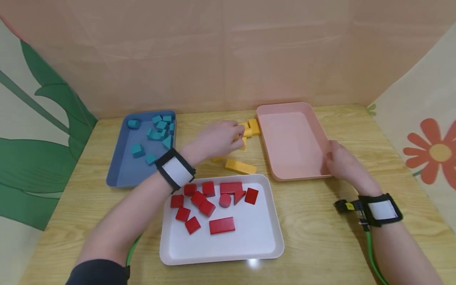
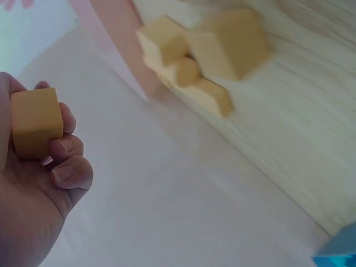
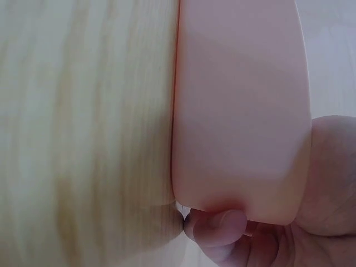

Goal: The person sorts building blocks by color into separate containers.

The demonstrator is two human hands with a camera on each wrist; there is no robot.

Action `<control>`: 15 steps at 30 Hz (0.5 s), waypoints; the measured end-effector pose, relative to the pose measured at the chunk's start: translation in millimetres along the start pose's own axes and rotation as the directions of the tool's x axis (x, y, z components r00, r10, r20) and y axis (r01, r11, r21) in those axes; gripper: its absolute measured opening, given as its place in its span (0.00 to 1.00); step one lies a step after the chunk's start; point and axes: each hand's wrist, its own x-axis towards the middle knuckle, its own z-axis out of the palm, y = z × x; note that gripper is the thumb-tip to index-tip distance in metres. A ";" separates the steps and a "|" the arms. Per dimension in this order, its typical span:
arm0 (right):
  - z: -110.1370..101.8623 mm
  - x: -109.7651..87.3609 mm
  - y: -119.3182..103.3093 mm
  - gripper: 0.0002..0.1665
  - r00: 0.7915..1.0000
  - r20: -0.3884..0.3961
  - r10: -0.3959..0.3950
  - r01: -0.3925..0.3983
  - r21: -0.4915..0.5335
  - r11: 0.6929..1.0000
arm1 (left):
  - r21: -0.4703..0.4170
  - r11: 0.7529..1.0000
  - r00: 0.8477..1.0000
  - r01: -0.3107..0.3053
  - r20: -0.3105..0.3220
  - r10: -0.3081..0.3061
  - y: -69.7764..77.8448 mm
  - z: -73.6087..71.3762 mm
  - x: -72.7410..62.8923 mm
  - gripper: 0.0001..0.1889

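My left hand [image 1: 217, 138] is above the table, left of the pink tray [image 1: 293, 138]. In the left wrist view its fingers and thumb hold a yellow block [image 2: 36, 123]; the head view mostly hides this block behind the hand. Several other yellow blocks [image 1: 254, 126] lie on the table against the tray's left side, and a long yellow block [image 1: 240, 166] lies nearer me. At the tray's near right corner my right hand [image 1: 345, 164] grips its wall [image 3: 239, 111], with fingertips at the bottom edge. The pink tray has no blocks inside.
A blue tray [image 1: 121, 170] with several teal blocks [image 1: 137, 150] stands at the left. Nearest me, a white tray [image 1: 256, 237] bears several red blocks [image 1: 222, 225]. Behind the wooden table [image 1: 306, 225] hangs a plain peach sheet [image 1: 228, 55].
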 end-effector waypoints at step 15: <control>-1.6 2.2 5.9 0.27 0.999 -0.036 -0.028 0.027 -0.007 1.000 | -0.004 0.991 0.990 -0.136 0.034 0.136 56.9 34.3 94.2 0.11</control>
